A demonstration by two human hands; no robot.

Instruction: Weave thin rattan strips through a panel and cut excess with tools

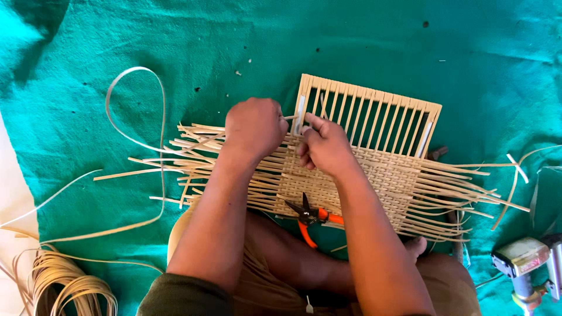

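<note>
On green cloth point(363, 35) | L hand point(256, 126) fisted on cane strip point(291, 117), pulling taut | R hand point(324, 144) pinches weave edge of woven cane panel point(380, 169) to steady | pruning shears point(310, 217) w/in reach.

Bright, even daylight across the teal cloth point(363, 41), colours pretty saturated. Soft darker patch at top left, only faint shadows under the forearms. No glare anywhere. Sharp in the middle, a bit soft and stretched toward the corners, wide-angle bend at the edges.
</note>
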